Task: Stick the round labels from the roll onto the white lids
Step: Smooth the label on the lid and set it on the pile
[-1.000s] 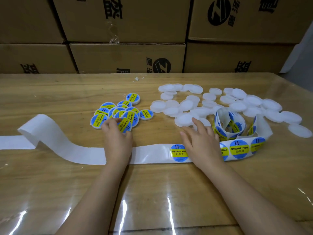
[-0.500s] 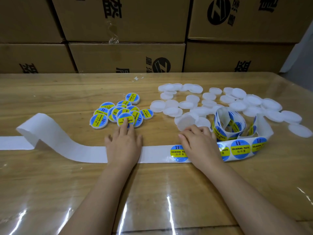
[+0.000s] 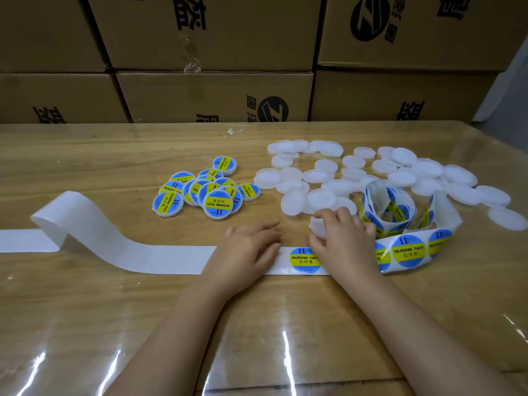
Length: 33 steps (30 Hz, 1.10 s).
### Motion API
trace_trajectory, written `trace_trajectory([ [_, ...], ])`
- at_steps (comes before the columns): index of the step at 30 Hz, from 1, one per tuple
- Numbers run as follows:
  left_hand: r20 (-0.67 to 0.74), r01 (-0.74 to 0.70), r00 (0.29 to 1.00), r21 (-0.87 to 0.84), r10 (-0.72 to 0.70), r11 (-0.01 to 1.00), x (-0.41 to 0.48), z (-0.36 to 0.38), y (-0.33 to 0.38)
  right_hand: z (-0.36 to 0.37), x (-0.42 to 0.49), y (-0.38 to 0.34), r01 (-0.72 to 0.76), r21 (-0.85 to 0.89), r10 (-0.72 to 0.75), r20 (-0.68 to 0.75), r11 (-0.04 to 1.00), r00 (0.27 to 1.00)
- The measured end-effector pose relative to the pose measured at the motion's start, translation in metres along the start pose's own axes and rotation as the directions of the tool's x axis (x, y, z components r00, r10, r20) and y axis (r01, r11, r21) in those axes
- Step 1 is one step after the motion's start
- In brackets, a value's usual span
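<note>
A white backing strip (image 3: 160, 257) runs across the table, with a round blue and yellow label (image 3: 303, 260) showing between my hands. My left hand (image 3: 247, 252) lies flat on the strip, fingers straight. My right hand (image 3: 341, 238) grips one white lid (image 3: 317, 227) tilted on edge just above the strip. The label roll (image 3: 400, 215) coils to the right, with more labels (image 3: 408, 251) on its free end. Plain white lids (image 3: 323, 178) are spread behind the roll. A pile of labelled lids (image 3: 205, 191) sits at centre left.
Stacked cardboard boxes (image 3: 214, 95) form a wall along the table's far edge. The empty backing strip loops up at the left (image 3: 68, 207). Clear plastic sheeting (image 3: 285, 352) covers the wooden table. More white lids (image 3: 505, 218) reach toward the right edge.
My left hand drew back from the labelled pile and slid right along the strip. My right hand took a white lid from the heap and pulled it toward the strip.
</note>
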<state>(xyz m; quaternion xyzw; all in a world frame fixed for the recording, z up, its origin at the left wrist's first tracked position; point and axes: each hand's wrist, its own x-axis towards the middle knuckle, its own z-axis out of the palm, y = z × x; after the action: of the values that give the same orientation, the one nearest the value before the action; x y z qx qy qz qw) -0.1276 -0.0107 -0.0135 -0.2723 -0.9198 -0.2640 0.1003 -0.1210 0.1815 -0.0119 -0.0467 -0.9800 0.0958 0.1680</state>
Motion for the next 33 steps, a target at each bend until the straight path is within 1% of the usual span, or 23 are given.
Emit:
trace_trajectory([
  [2,-0.008,-0.007,1.0,0.005,0.007,1.0,0.0,0.001,-0.001,-0.001,0.0,-0.001,0.006,-0.02,-0.006,0.021,1.0,1.0],
  [5,-0.012,-0.011,1.0,-0.004,0.011,1.0,0.001,0.001,-0.002,-0.001,0.0,-0.004,0.061,-0.04,-0.062,-0.026,0.997,0.998],
  [6,-0.021,-0.01,1.0,-0.018,0.01,1.0,0.001,0.001,-0.002,-0.002,-0.001,-0.004,0.088,-0.003,-0.088,-0.047,0.996,0.995],
  [7,-0.035,-0.01,0.999,-0.033,0.009,0.999,0.001,0.001,-0.003,-0.003,-0.001,-0.005,0.112,0.134,-0.104,-0.064,0.985,0.993],
  [8,-0.051,-0.01,0.999,-0.055,0.007,0.998,0.001,0.001,-0.002,-0.006,-0.003,-0.007,0.107,0.369,-0.096,-0.047,0.923,0.994],
  [9,-0.068,-0.006,0.998,-0.106,-0.001,0.994,0.002,0.001,-0.001,-0.012,-0.004,-0.011,0.055,0.636,-0.084,0.016,0.77,0.996],
  [10,-0.076,0.012,0.997,-0.202,-0.028,0.979,0.002,0.001,0.0,-0.018,-0.005,-0.015,-0.024,0.832,-0.089,0.088,0.554,0.992],
  [11,-0.072,0.041,0.995,-0.329,-0.069,0.943,0.002,0.0,0.003,-0.024,-0.006,-0.017,-0.094,0.931,-0.102,0.138,0.352,0.985],
  [12,-0.06,0.069,0.992,-0.447,-0.107,0.892,0.002,-0.001,0.006,-0.029,-0.005,-0.018,-0.153,0.966,-0.11,0.178,0.209,0.978],
  [15,-0.047,0.108,0.98,-0.694,-0.195,0.711,0.004,-0.002,0.015,-0.036,-0.001,-0.015,-0.295,0.949,-0.145,0.278,-0.114,0.95],
  [16,-0.048,0.107,0.974,-0.76,-0.219,0.641,0.005,-0.003,0.018,-0.037,-0.001,-0.014,-0.332,0.924,-0.165,0.303,-0.189,0.939],
  [17,-0.049,0.099,0.97,-0.813,-0.237,0.574,0.006,-0.004,0.019,-0.037,-0.001,-0.013,-0.36,0.905,-0.183,0.324,-0.225,0.928],
  [18,-0.052,0.087,0.968,-0.848,-0.246,0.523,0.006,-0.004,0.02,-0.037,-0.002,-0.013,-0.384,0.893,-0.197,0.343,-0.234,0.918],
  [20,-0.049,0.083,0.966,-0.873,-0.256,0.48,0.006,-0.006,0.02,-0.033,-0.002,-0.013,-0.405,0.887,-0.198,0.365,-0.224,0.91],
  [21,-0.039,0.091,0.963,-0.883,-0.266,0.46,0.006,-0.006,0.02,-0.031,-0.002,-0.013,-0.398,0.894,-0.182,0.365,-0.208,0.913],
  [22,-0.027,0.101,0.958,-0.901,-0.286,0.422,0.006,-0.006,0.02,-0.03,-0.002,-0.013,-0.38,0.909,-0.161,0.355,-0.168,0.921],
  [23,-0.016,0.107,0.95,-0.922,-0.313,0.372,0.006,-0.007,0.019,-0.028,-0.002,-0.013,-0.353,0.931,-0.141,0.338,-0.092,0.93],
  [25,0.007,0.116,0.935,-0.951,-0.355,0.288,0.007,-0.007,0.018,-0.028,-0.004,-0.015,-0.286,0.953,-0.13,0.297,0.097,0.946],
  [26,0.02,0.123,0.933,-0.957,-0.359,0.264,0.007,-0.007,0.018,-0.026,-0.005,-0.017,-0.26,0.953,-0.138,0.282,0.157,0.95],
  [28,0.045,0.139,0.939,-0.957,-0.341,0.256,0.006,-0.006,0.02,-0.024,-0.008,-0.019,-0.245,0.952,-0.143,0.273,0.184,0.951],
  [33,0.041,0.141,0.946,-0.945,-0.321,0.296,0.006,-0.005,0.022,-0.025,-0.007,-0.018,-0.207,0.962,-0.055,0.219,0.177,0.974],
])
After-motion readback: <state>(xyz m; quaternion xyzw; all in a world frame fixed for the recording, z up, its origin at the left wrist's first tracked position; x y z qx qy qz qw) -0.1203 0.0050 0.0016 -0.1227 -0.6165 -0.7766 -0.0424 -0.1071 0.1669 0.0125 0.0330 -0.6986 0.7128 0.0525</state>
